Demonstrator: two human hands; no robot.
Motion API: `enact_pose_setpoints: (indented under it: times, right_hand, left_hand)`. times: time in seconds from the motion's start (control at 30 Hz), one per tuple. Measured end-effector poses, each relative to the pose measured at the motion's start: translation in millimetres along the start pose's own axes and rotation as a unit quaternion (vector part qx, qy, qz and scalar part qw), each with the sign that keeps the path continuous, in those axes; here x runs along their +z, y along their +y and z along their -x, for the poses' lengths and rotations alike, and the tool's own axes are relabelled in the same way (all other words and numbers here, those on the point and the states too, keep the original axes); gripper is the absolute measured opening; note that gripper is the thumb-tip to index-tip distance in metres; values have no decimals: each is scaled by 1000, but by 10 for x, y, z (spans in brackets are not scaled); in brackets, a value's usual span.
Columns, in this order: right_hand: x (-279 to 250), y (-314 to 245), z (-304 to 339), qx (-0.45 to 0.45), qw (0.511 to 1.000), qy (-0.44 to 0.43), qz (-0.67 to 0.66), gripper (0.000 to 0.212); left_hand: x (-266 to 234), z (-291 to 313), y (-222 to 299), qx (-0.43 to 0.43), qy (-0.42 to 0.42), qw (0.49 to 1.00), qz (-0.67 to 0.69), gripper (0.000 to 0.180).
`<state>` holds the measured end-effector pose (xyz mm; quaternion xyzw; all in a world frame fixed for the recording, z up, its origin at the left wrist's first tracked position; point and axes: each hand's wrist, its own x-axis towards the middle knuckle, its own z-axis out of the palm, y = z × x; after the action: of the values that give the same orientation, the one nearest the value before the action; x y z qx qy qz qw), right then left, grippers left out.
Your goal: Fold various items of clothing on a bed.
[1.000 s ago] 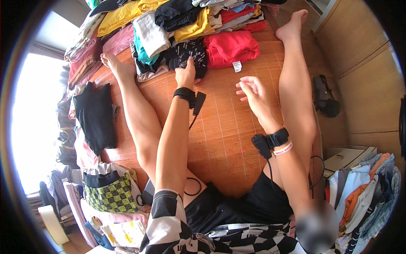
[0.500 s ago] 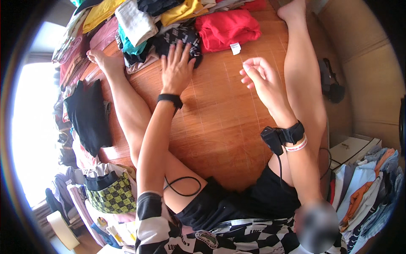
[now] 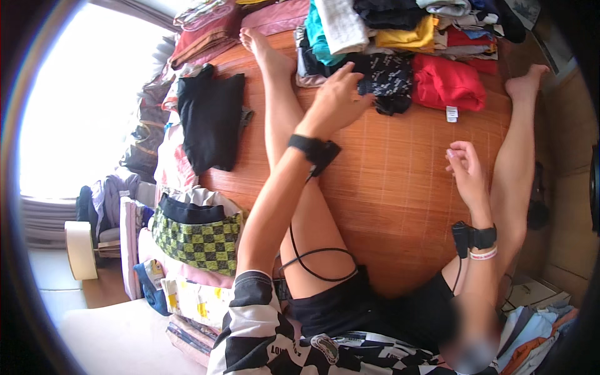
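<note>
My left hand [image 3: 340, 101] is raised by the near left side of a folded black garment with white print [image 3: 389, 78], its fingers stretched out and holding nothing. Over the wooden floor [image 3: 400, 181], beside my right leg, hovers my right hand [image 3: 466, 172]. Its fingers are loosely bent and it holds nothing. A folded red garment [image 3: 447, 84] with a white tag lies right of the printed one. Behind my left hand are a white folded cloth [image 3: 342, 26] and a teal one [image 3: 317, 37].
Stacked clothes, including a yellow piece [image 3: 409, 35], line the far side. A black garment [image 3: 211, 119] lies left of my left leg, nearer a green-and-black checkered one [image 3: 197, 237]. More clothes [image 3: 531, 334] stand upright at the lower right. A cable [image 3: 322, 251] loops over my left thigh.
My left hand has lifted off the printed black garment and moved to its left. My right hand stays over the floor, still loosely bent. The whole view has swung toward the left.
</note>
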<state>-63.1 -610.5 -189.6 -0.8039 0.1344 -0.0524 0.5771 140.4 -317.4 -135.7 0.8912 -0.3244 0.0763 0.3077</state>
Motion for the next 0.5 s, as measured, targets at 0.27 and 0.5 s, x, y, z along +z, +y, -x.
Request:
enact_pose_setpoints:
  times: [0.27, 0.5]
  right_hand:
    - [67, -36, -5, -2, 998, -30, 51, 27]
    - [201, 254, -59, -2, 993, -57, 100, 26]
  left_hand:
    - [-1943, 1057, -1362, -249, 139, 935, -210, 57]
    - [-2158, 2581, -2535, -451, 295, 810, -232, 60]
